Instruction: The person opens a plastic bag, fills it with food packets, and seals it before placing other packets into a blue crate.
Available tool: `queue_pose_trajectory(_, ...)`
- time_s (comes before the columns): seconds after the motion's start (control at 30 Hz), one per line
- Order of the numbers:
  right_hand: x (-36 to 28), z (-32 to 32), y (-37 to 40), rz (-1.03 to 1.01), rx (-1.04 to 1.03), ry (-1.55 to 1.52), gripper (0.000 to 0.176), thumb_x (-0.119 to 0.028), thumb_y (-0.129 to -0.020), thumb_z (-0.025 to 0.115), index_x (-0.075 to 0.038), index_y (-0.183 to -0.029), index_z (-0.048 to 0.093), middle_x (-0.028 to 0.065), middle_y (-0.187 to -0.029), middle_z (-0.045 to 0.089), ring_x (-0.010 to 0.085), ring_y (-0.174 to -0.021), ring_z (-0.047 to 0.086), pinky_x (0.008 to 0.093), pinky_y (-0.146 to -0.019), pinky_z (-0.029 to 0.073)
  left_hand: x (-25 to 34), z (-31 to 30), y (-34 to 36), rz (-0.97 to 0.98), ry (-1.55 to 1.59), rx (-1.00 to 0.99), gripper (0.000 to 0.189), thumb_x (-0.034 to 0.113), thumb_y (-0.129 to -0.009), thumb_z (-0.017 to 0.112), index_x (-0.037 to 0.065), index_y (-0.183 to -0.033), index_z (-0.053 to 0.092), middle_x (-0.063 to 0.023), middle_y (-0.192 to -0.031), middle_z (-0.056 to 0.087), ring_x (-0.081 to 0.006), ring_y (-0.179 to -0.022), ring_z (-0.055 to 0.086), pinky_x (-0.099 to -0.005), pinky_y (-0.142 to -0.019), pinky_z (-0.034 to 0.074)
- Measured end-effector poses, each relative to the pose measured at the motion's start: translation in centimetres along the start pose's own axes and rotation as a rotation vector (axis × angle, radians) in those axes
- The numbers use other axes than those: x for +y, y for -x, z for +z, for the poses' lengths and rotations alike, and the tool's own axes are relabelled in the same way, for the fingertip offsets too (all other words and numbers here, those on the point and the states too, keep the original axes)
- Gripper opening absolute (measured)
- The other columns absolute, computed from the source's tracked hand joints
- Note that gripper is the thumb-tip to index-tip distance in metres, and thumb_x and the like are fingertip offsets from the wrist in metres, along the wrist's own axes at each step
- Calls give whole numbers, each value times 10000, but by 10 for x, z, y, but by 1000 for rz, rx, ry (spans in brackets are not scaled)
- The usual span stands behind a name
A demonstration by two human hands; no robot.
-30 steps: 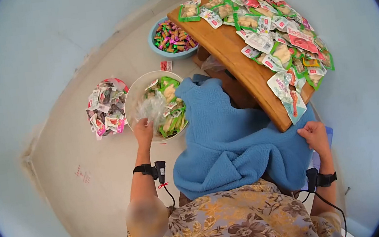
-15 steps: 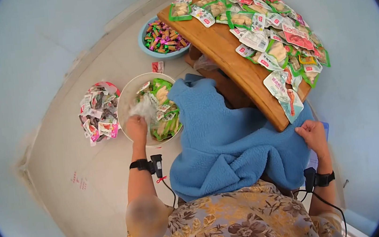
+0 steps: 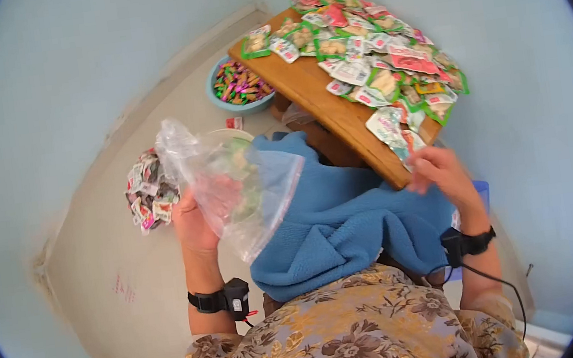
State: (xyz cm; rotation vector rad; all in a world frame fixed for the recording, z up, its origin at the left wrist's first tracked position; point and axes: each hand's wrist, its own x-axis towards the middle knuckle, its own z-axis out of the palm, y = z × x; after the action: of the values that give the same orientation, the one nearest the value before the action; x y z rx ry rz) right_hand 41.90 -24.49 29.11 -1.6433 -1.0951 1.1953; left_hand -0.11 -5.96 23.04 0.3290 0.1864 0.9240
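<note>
A clear plastic bag (image 3: pixel 267 196) hangs from my left hand (image 3: pixel 195 222), whose fingers are closed on it. Through the film, the white tub (image 3: pixel 237 134) with green-edged packets shows blurred behind it. My right hand (image 3: pixel 437 171) is raised at the near corner of the wooden table (image 3: pixel 336 117), fingers bent and apart with nothing between them. Beside it lie white and teal snack packets (image 3: pixel 389 127), at the edge of a heap of green, white and red packets (image 3: pixel 375 53). A blue fleece cloth (image 3: pixel 342 222) covers my lap.
On the floor beyond the tub stands a blue basin (image 3: pixel 216 102) of small purple and green wrapped sweets. A pile of dark packets (image 3: pixel 149 192) lies at the left. One red packet (image 3: pixel 234 123) rests near the tub. Pale blue walls close in both sides.
My left hand has lifted the clear bag up out of the tub, and the bag now hangs spread out. My right hand has moved up and left from the cloth, and its fingers have opened.
</note>
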Motion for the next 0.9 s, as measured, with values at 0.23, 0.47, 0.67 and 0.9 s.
queue_pose_trajectory(0.23, -6, 81, -6, -40, -329, -424, 446, -237, -935, 630, 6, -1293, 520, 146, -1202, 633, 261, -1099, 639, 376, -901, 551, -93, 54, -26, -131, -33, -80, 357, 274, -995, 464, -9, -1185, 571, -275, -1221, 606, -500, -1162, 553, -571, -975, 473)
queue_pose_trajectory(0.47, 3, 73, -8, -91, -18, -764, 191, -178, -973, 598, 9, -992, 633, 98, -887, 699, 209, -807, 708, 333, -773, 574, -117, 69, -27, -70, -552, 2, 529, 374, -991, 468, -33, -1328, 469, -246, -1251, 600, -411, -1114, 616, -499, -949, 513)
queue_pose_trajectory(0.67, 17, 62, -6, -139, 66, -681, 196, -160, -975, 594, 3, -878, 639, 95, -794, 680, 203, -693, 689, 371, -675, 609, -115, 82, -16, 15, -630, 118, 565, 396, -998, 480, -49, -1345, 450, -218, -1208, 614, -344, -1049, 656, -432, -901, 548)
queue_pose_trajectory(0.9, 12, 64, -4, -91, 51, -686, 203, -174, -979, 593, -1, -880, 635, 83, -772, 675, 197, -669, 689, 359, -645, 608, -122, 86, -20, 30, -845, 252, 349, 257, -992, 571, -46, -1161, 601, -168, -1056, 672, -259, -899, 702, -339, -746, 594)
